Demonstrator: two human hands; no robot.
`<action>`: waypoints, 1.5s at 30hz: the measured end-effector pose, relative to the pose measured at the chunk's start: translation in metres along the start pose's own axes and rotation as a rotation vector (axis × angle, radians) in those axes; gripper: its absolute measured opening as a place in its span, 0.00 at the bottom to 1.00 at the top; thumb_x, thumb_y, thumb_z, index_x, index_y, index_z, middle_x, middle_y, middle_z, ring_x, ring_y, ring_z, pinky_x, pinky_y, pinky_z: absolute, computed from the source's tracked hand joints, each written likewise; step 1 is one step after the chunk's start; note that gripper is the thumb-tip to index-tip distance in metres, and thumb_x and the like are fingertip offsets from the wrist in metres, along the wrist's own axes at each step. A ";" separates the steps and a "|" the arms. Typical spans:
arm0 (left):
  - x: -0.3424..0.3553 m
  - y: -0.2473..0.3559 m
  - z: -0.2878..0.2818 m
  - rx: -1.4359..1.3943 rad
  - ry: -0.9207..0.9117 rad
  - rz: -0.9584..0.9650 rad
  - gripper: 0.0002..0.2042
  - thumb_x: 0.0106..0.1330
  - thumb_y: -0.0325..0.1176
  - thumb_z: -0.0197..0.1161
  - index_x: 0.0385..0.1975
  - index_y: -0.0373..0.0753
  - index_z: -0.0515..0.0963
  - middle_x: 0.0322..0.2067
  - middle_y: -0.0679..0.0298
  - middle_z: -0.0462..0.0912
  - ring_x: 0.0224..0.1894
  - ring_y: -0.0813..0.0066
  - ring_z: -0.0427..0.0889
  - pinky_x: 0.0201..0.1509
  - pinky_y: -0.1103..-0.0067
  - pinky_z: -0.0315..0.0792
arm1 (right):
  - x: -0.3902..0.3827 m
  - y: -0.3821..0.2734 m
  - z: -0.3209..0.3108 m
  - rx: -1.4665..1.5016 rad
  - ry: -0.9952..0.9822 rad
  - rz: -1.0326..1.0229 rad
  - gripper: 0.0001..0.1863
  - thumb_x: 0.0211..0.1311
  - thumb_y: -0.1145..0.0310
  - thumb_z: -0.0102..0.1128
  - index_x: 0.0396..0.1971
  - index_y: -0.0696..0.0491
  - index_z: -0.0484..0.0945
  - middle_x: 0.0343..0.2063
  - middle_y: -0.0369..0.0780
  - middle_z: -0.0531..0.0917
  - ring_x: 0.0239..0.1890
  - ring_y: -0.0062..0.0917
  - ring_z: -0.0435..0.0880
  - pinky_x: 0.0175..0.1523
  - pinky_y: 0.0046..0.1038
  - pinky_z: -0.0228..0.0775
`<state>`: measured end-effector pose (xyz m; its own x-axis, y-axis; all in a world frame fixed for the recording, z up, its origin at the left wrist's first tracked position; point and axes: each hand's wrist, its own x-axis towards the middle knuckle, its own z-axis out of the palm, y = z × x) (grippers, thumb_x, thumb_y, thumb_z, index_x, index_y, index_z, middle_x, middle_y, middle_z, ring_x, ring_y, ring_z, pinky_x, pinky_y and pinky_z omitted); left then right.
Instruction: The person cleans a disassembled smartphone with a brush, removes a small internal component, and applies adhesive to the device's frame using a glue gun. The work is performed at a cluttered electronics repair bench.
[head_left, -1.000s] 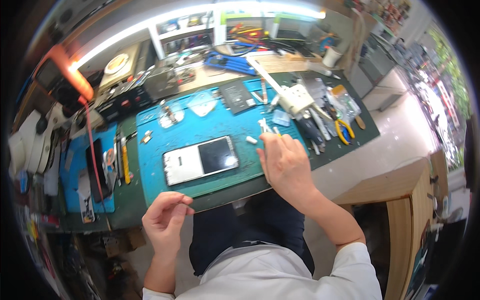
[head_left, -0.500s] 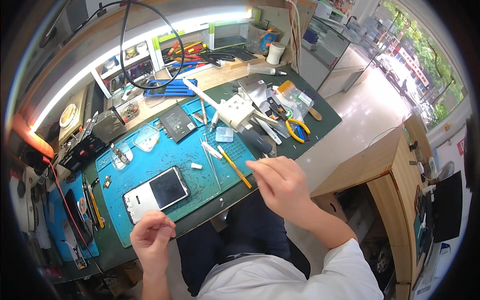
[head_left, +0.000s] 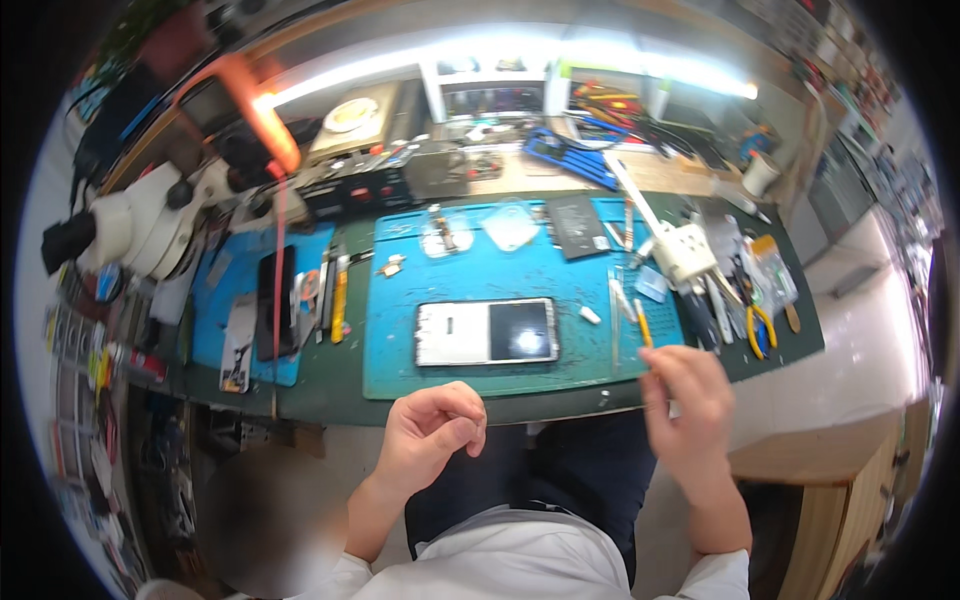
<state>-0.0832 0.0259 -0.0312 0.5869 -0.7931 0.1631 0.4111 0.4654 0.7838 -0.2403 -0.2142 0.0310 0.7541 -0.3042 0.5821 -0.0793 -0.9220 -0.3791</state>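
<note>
Shows phone (head_left: 485, 332) flat on mat (head_left: 390, 345), bare mat to its left, front edge of counter (head_left: 343, 382) near. Looks silver-white left, black right, dark slot in pale part. Has left hand (head_left: 435, 435) curled narrow by edge, right hand (head_left: 690, 400) narrow at near end of yellow tool (head_left: 643, 325); can't tell if either grips anything.

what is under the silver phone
The silver phone lies on the blue mat, which shows all around it. The patch directly beneath is covered, so anything there can't be seen.

A white shirt (head_left: 525, 555) tops dark navy trousers (head_left: 595, 465).
</note>
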 end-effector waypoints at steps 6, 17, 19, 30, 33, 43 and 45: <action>-0.023 0.025 -0.022 0.146 0.155 0.065 0.05 0.67 0.20 0.61 0.39 0.34 0.79 0.36 0.55 0.81 0.38 0.68 0.83 0.33 0.78 0.79 | 0.021 0.006 -0.014 -0.071 -0.027 0.060 0.11 0.59 0.80 0.62 0.41 0.57 0.81 0.36 0.44 0.83 0.37 0.36 0.81 0.43 0.33 0.73; -0.043 0.057 -0.060 0.418 0.182 0.229 0.08 0.61 0.15 0.64 0.38 0.31 0.83 0.38 0.57 0.82 0.38 0.72 0.83 0.36 0.81 0.79 | 0.066 -0.018 0.008 -0.180 -0.117 0.027 0.08 0.61 0.78 0.61 0.41 0.59 0.81 0.33 0.43 0.81 0.33 0.33 0.80 0.39 0.31 0.72; -0.037 0.061 -0.060 0.670 0.205 0.267 0.08 0.60 0.16 0.65 0.38 0.32 0.84 0.36 0.58 0.82 0.36 0.74 0.83 0.35 0.82 0.78 | 0.073 -0.003 0.008 -0.266 -0.121 0.041 0.08 0.61 0.77 0.61 0.40 0.58 0.81 0.33 0.42 0.81 0.33 0.33 0.81 0.40 0.32 0.72; -0.013 0.056 -0.068 1.029 0.387 0.455 0.08 0.56 0.15 0.66 0.35 0.32 0.84 0.35 0.58 0.80 0.32 0.73 0.80 0.33 0.82 0.75 | 0.105 0.092 -0.035 -0.489 -0.130 0.315 0.13 0.61 0.61 0.63 0.42 0.52 0.83 0.32 0.38 0.84 0.34 0.31 0.85 0.40 0.32 0.75; -0.008 0.050 -0.067 1.022 0.444 0.437 0.09 0.58 0.16 0.65 0.37 0.31 0.82 0.34 0.58 0.79 0.33 0.73 0.79 0.34 0.82 0.75 | 0.119 0.099 -0.036 -0.499 -0.142 0.353 0.10 0.62 0.62 0.62 0.38 0.51 0.84 0.30 0.39 0.86 0.33 0.33 0.85 0.39 0.33 0.75; -0.010 0.046 -0.071 0.963 0.524 0.413 0.08 0.58 0.18 0.68 0.33 0.32 0.75 0.34 0.56 0.80 0.34 0.72 0.79 0.37 0.80 0.76 | 0.184 0.137 0.037 -0.512 -0.111 -0.177 0.09 0.62 0.66 0.58 0.40 0.49 0.82 0.39 0.42 0.85 0.42 0.38 0.85 0.43 0.36 0.77; -0.008 0.046 -0.072 1.029 0.532 0.422 0.08 0.59 0.19 0.69 0.33 0.32 0.75 0.34 0.55 0.80 0.34 0.72 0.80 0.37 0.80 0.76 | 0.197 0.141 0.044 -0.540 -0.134 -0.141 0.10 0.62 0.62 0.59 0.39 0.50 0.83 0.36 0.42 0.86 0.40 0.36 0.85 0.43 0.34 0.77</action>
<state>-0.0189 0.0817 -0.0399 0.8501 -0.2852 0.4428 -0.4794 -0.0709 0.8747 -0.0737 -0.3941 0.0605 0.8548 -0.1686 0.4909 -0.2670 -0.9538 0.1375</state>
